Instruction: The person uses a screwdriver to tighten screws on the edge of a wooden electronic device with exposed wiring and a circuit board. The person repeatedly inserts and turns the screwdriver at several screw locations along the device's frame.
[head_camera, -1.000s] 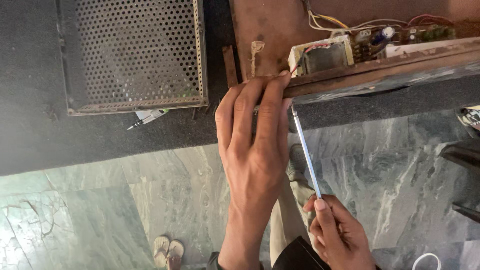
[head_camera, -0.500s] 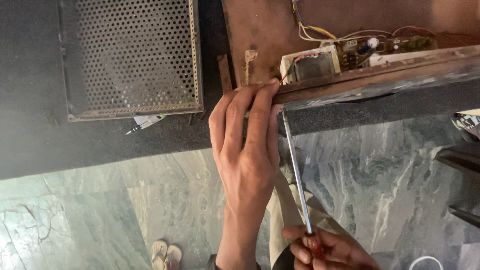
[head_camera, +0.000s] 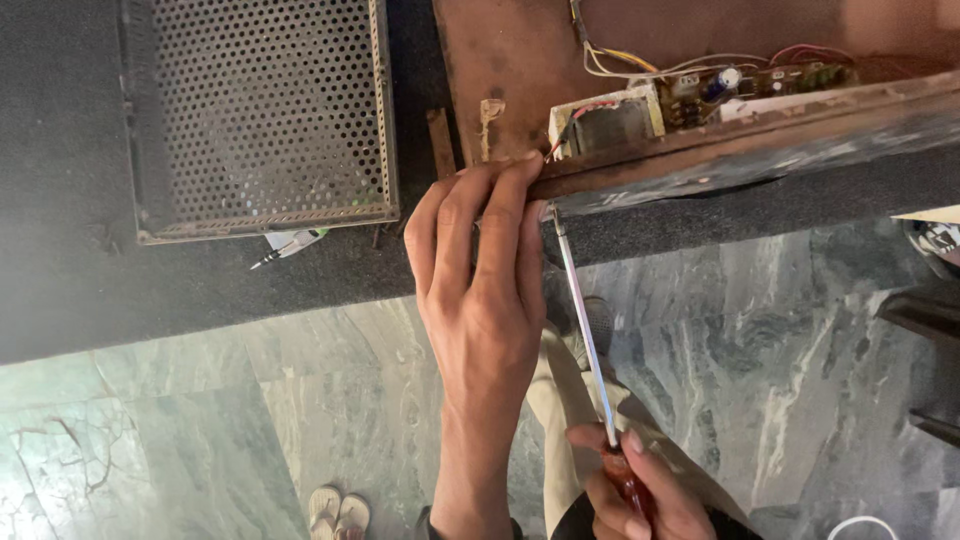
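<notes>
My left hand (head_camera: 480, 270) grips the near corner of a rusty brown metal chassis (head_camera: 520, 80), fingers hooked over its edge. Inside the chassis sit a small transformer (head_camera: 605, 122), a circuit board (head_camera: 770, 82) and coloured wires. My right hand (head_camera: 625, 490) is closed on the red handle of a long screwdriver (head_camera: 585, 330). Its steel shaft runs up to the chassis side wall just right of my left fingers; the tip is hidden there.
A perforated metal cover (head_camera: 255, 110) lies on the dark worktop (head_camera: 80, 290) at the left, with a small pen-like tool (head_camera: 295, 245) below it. Green marble floor (head_camera: 780, 370) lies beneath, with sandalled feet (head_camera: 338, 512) at the bottom. Dark furniture stands at the right edge.
My right hand with the screwdriver handle has dropped lower and slightly left in view. The shaft has swung closer to my left fingers. My left hand keeps its grip on the chassis corner.
</notes>
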